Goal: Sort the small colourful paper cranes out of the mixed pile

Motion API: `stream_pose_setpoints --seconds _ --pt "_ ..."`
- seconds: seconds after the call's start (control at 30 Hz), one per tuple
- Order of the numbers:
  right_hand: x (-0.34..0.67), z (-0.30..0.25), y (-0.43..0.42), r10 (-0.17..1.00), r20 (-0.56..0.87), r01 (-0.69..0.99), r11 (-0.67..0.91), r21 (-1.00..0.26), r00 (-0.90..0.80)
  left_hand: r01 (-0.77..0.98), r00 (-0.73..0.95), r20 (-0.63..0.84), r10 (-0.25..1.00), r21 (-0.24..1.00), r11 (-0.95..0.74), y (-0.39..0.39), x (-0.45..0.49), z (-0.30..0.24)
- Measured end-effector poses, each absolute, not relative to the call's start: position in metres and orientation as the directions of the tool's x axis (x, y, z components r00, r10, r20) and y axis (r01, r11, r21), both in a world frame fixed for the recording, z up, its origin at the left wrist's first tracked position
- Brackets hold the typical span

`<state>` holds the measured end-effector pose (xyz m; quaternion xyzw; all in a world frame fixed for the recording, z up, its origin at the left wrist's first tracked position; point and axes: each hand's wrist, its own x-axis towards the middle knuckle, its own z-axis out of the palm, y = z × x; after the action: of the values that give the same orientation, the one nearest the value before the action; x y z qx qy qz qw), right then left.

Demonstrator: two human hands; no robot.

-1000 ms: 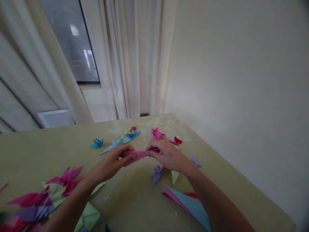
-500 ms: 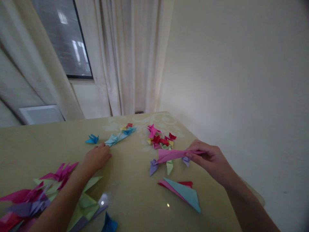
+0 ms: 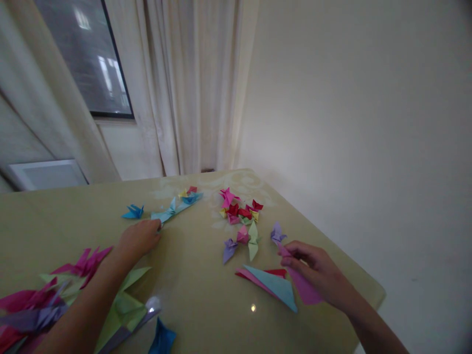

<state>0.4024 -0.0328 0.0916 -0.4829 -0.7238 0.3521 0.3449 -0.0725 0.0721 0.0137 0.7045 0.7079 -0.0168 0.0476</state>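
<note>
My right hand [image 3: 313, 270] pinches a pink folded paper plane [image 3: 304, 285], one end at the fingertips and its wide part hanging below the palm. A lilac paper crane [image 3: 277, 233] lies just beyond those fingertips. To their left rest a light blue paper plane [image 3: 278, 287] and a red one [image 3: 278, 272], overlapping a pink one. My left hand [image 3: 142, 238] is low over the table, its fingers curled together beside the left end of a light blue folded paper [image 3: 180, 208]. A small bluish bit shows at those fingertips; what they grip is mostly hidden.
A cluster of small red, pink and yellow origami [image 3: 241, 211] lies toward the back. A blue crane [image 3: 133, 212] sits beyond my left hand. Larger folded papers [image 3: 127, 309] spread beneath my left forearm. The table [image 3: 199, 285] ends near the wall at right.
My right hand has drawn nearer and turned the pink paper plane from pointing left to hanging down, uncovering the small cranes. My left hand has shifted slightly left and down from the light blue paper.
</note>
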Motion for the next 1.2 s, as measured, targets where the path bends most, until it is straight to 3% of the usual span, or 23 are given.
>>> stream_pose_setpoints --seconds 0.1,0.2,0.37,0.5,0.6,0.7,0.8,0.9,1.07,1.2 --pt "0.389 0.088 -0.022 0.856 0.078 0.595 0.418 -0.686 -0.512 0.999 0.027 -0.080 0.996 -0.027 -0.029 0.073 -0.075 0.011" --pt "0.376 0.076 -0.013 0.758 0.022 0.613 0.544 -0.573 -0.652 0.998 0.062 -0.075 0.995 -0.005 -0.062 0.073 -0.077 0.012" --pt "0.372 0.054 -0.007 0.753 0.031 0.686 0.615 -0.389 -0.657 0.999 0.031 -0.103 0.994 -0.017 -0.033 0.066 -0.071 0.024" --pt "0.374 0.054 -0.006 0.763 0.136 0.716 0.642 -0.275 -0.632 0.995 -0.006 -0.066 0.998 -0.097 -0.001 0.062 -0.066 0.030" --pt "0.370 0.063 -0.005 0.739 0.194 0.703 0.674 -0.229 -0.645 0.996 -0.016 -0.059 0.998 -0.091 0.010 0.065 -0.072 0.027" --pt "0.359 0.074 -0.001 0.706 0.258 0.666 0.708 -0.235 -0.659 1.000 -0.025 -0.078 0.997 0.015 0.026 0.070 -0.084 0.029" --pt "0.339 0.087 0.004 0.654 0.337 0.593 0.756 -0.278 -0.677 0.942 0.051 -0.099 0.994 0.336 -0.015 0.066 -0.086 0.045" --pt "0.311 0.103 0.013 0.611 0.425 0.517 0.792 -0.326 -0.668 0.774 0.114 -0.053 0.992 0.631 -0.055 0.050 -0.067 0.073" --pt "0.269 0.127 0.034 0.620 0.565 0.459 0.784 -0.417 -0.544 0.670 0.359 0.126 0.925 0.655 -0.350 0.014 -0.009 0.114" --pt "0.268 0.130 0.039 0.603 0.553 0.409 0.797 -0.445 -0.575 0.598 0.471 0.189 0.861 0.650 -0.469 -0.005 0.020 0.124"
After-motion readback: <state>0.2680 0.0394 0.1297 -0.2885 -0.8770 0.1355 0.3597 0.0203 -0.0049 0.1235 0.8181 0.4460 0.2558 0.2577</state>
